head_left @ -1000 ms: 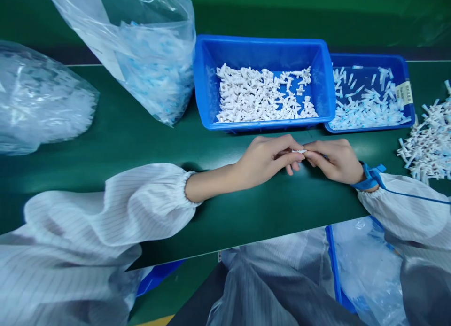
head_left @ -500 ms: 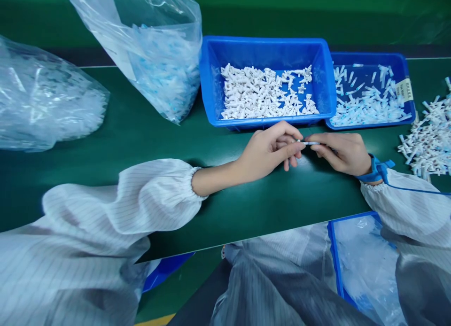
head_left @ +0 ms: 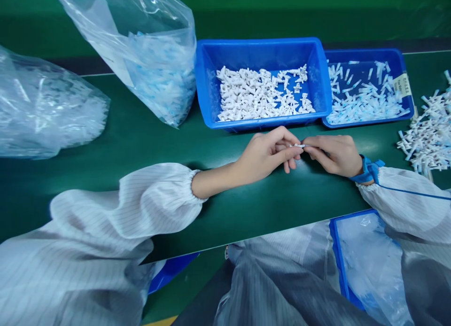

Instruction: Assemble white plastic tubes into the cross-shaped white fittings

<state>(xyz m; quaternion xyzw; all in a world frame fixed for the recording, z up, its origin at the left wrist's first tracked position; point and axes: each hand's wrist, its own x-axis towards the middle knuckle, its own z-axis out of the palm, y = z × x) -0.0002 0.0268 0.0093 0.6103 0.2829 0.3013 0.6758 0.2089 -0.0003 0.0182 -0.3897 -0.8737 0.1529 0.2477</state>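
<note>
My left hand point(head_left: 266, 156) pinches a small white part point(head_left: 299, 146) between thumb and fingers. From the other side, the fingertips of my right hand point(head_left: 334, 153) close on the same part's right end, much of which they hide. Both hands are just above the green table, in front of a deep blue bin point(head_left: 264, 124) of white fittings point(head_left: 246, 95). A shallower blue tray point(head_left: 369, 125) of white and pale blue pieces point(head_left: 373, 103) stands behind my right hand.
Two clear bags of small parts, one upright point(head_left: 162, 77) and one lying point(head_left: 52, 110), are at the left. A loose pile of assembled-looking pieces point(head_left: 430, 133) lies at the far right. Below the table edge is a blue container point(head_left: 338, 251) with clear plastic bags.
My right hand has moved slightly left, closer to my left hand, and less of the small part shows between them. The view has shifted a little.
</note>
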